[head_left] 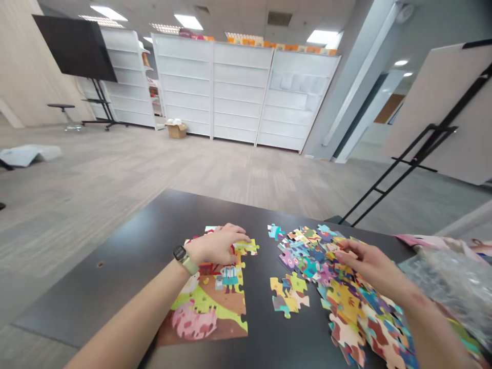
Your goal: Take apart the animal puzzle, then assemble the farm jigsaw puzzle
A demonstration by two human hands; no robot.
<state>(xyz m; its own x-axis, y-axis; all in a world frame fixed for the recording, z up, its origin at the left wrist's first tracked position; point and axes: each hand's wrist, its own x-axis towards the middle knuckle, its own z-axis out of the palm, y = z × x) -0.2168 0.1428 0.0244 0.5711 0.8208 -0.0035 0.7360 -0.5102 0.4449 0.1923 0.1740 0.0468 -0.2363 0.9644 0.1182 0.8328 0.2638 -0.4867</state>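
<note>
A partly joined jigsaw puzzle (207,318) with a pink pig and a figure in a blue apron lies on the dark table. My left hand (221,245), wearing a watch (185,260), rests flat over its upper part and hides some of it. Under and beside those fingers, a yellow-green puzzle piece (251,246) juts from the puzzle's right edge. On the right, my right hand (363,259) is at a heap of loose puzzle pieces (348,302), its thumb and fingers pinched at a piece. Between them sits a small cluster of pieces (289,293).
The black table (126,277) has a small hole at its left. Clear plastic wrapping (449,282) lies at the right edge. Beyond stand white shelves (242,92), a screen on a stand (75,48), a cardboard box (176,130) and a board on a black easel (426,141).
</note>
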